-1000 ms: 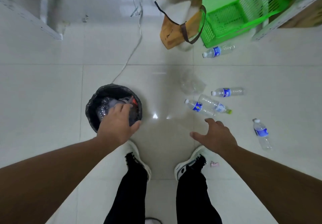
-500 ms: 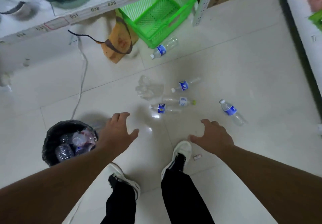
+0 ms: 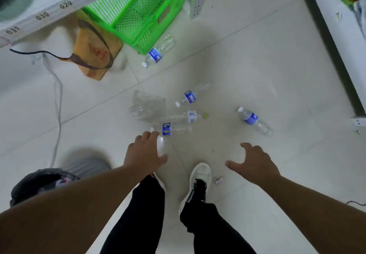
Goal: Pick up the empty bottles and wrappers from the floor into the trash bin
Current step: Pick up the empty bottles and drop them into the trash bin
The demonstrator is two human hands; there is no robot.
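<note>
Several empty clear bottles lie on the white tiled floor. The nearest bottle [image 3: 170, 129] has a blue label, and my left hand [image 3: 144, 153] hovers open just short of its cap. Beyond it lie a white-labelled bottle [image 3: 187, 116], a blue-labelled bottle [image 3: 190, 96] and a crumpled clear wrapper [image 3: 147, 105]. Another bottle [image 3: 253, 120] lies to the right, one more bottle [image 3: 158, 53] by the green crate. My right hand [image 3: 254, 163] is open above the floor, holding nothing. The black-lined trash bin [image 3: 39, 184] is at lower left, partly hidden by my left arm. A small pink wrapper [image 3: 218, 180] lies by my right shoe.
A green plastic crate [image 3: 142, 14] and a brown bag [image 3: 95, 50] sit under a numbered white shelf [image 3: 59, 6]. A white cable [image 3: 57, 103] runs across the floor at left. Another shelf base [image 3: 336, 42] lines the right side. My feet stand between the bin and the bottles.
My left hand has left the bin and swung right and forward to the nearest bottle. The view has turned right, so the bin now sits at the lower left. Both hands stay empty.
</note>
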